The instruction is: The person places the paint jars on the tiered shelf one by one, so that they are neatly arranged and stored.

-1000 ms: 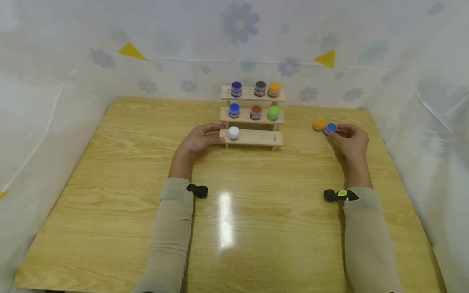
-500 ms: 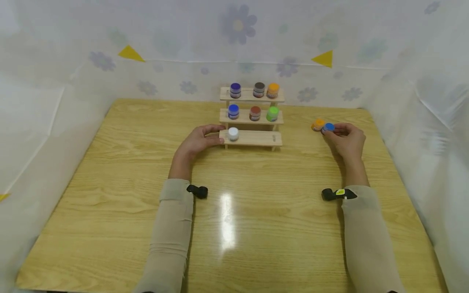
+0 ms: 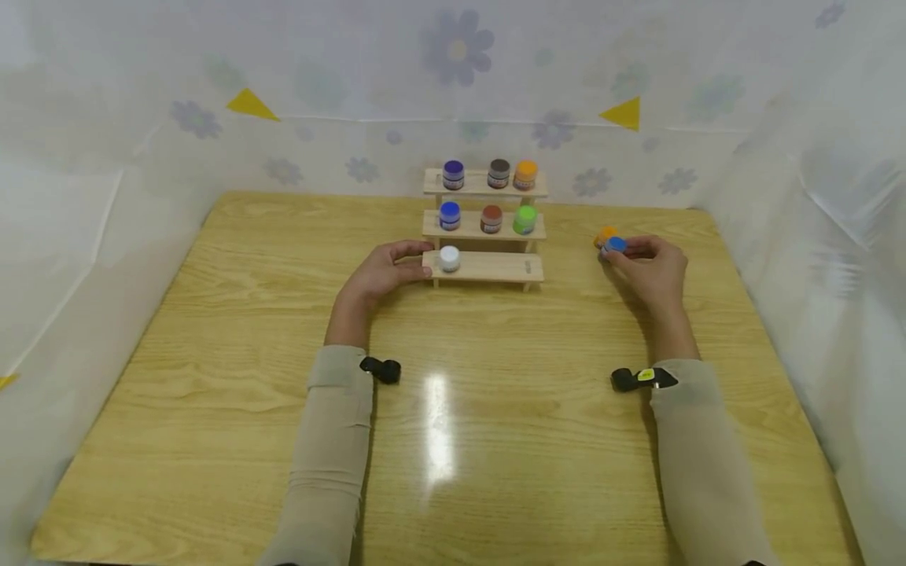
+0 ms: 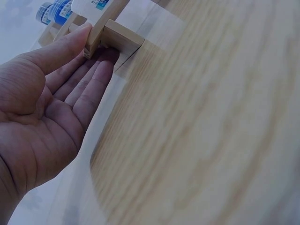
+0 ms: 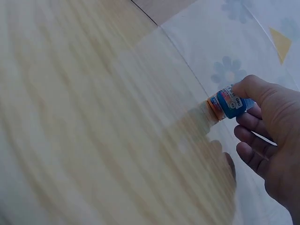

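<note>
A three-step wooden rack (image 3: pixel 488 269) stands toward the back of the table. My left hand (image 3: pixel 382 273) holds the left end of its lowest step, thumb on the edge and fingers reaching beneath in the left wrist view. A white-lidded paint jar (image 3: pixel 449 259) stands on that step. At the right, my right hand (image 3: pixel 654 271) pinches a blue-lidded paint jar (image 3: pixel 614 246) between thumb and fingers; its blue contents and label show in the right wrist view. Close behind it is an orange-lidded paint jar (image 3: pixel 605 234), partly hidden.
The middle step carries a blue jar (image 3: pixel 449 216), a brown-red jar (image 3: pixel 491 219) and a green jar (image 3: pixel 524 220). On the top step are a dark violet jar (image 3: pixel 454 174), a dark grey-brown jar (image 3: pixel 499 174) and an orange jar (image 3: pixel 525 175). A flowered sheet (image 3: pixel 340 71) hangs behind.
My right hand has moved left with the blue-lidded jar. The loose orange-lidded jar has shifted slightly left and is now more covered. My left hand stays at the rack.
</note>
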The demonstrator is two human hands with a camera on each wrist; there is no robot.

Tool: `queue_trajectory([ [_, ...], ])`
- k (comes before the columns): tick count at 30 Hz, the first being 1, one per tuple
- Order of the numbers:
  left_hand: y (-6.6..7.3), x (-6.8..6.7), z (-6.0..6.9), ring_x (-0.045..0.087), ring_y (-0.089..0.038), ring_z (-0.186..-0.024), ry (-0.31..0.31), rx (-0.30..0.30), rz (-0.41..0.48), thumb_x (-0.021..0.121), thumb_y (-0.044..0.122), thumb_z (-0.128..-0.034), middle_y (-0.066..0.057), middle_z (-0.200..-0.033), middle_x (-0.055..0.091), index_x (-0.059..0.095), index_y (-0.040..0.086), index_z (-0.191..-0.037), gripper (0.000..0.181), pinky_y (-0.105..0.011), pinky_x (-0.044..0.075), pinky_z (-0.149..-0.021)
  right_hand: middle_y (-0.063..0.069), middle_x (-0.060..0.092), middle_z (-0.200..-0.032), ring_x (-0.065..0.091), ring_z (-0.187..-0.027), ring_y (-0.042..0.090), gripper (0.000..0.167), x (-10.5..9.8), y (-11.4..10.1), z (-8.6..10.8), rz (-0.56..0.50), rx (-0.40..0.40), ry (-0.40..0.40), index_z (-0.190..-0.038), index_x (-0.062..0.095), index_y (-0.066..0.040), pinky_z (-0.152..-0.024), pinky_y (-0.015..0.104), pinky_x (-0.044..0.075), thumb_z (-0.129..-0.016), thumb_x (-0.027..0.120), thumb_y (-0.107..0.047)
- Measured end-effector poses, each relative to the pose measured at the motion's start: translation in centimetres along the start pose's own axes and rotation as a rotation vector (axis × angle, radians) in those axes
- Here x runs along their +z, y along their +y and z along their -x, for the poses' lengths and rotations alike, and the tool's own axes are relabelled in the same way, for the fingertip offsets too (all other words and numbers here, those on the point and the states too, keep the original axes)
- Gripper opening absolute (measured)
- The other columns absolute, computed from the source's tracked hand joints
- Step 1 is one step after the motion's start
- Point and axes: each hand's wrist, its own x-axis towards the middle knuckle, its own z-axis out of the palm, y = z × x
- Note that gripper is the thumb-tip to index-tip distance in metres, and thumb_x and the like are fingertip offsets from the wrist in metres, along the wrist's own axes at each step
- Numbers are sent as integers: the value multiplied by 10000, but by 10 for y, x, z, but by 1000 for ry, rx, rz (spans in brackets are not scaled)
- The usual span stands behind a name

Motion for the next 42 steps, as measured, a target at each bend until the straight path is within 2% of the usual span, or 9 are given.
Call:
queue_trajectory([
  [5,0,0,1,555,-315,-1401,-13,-2,6,786,144,-980,-70,-1586,523,629,104,-1460,506,-482,460,-1153,18,710,-1029,647,-897,57,500,13,-12,8,-14,-31,-52,-1182,746,-33,-731,156,532,-865,892,-391],
  [10,-2,0,1,543,-306,-1415,-14,4,2,786,156,-983,-65,-1590,517,629,119,-1463,507,-479,456,-1159,122,736,-1099,639,-945,83,467,30,-31,16,-18,-109,-108,-1190,760,-58,-776,188,520,-891,868,-399],
  [15,-2,0,0,527,-296,-1434,-18,11,-2,784,153,-985,-55,-1602,506,619,117,-1473,517,-473,458,-1160,106,752,-1065,646,-931,96,392,37,-48,21,-20,-202,-135,-1162,779,-84,-741,175,515,-895,873,-355],
  [21,0,0,-1,518,-298,-1446,-16,4,16,776,120,-986,-63,-1606,500,615,91,-1470,511,-467,466,-1156,127,744,-1073,655,-947,196,356,41,-63,28,-71,-247,-177,-1148,776,-61,-730,172,517,-897,877,-293],
  [30,0,1,-1,514,-290,-1449,-16,-11,15,778,125,-985,-40,-1618,488,619,104,-1470,511,-452,467,-1156,128,750,-1064,637,-1020,351,290,59,-76,38,-78,-369,-248,-1150,781,-55,-852,350,465,-903,866,-182],
  [35,2,0,-1,532,-295,-1434,-13,-8,13,781,133,-984,-68,-1601,505,627,113,-1463,504,-447,462,-1161,125,754,-1095,642,-1013,305,296,73,-87,46,-120,-381,-301,-1152,776,-55,-851,390,458,-896,871,-169],
  [42,3,-1,0,529,-302,-1438,-29,-6,17,780,138,-986,-76,-1617,479,622,110,-1468,508,-450,461,-1163,118,772,-1068,670,-951,297,296,88,-98,53,-132,-417,-307,-1127,780,-51,-799,426,472,-867,897,-133],
])
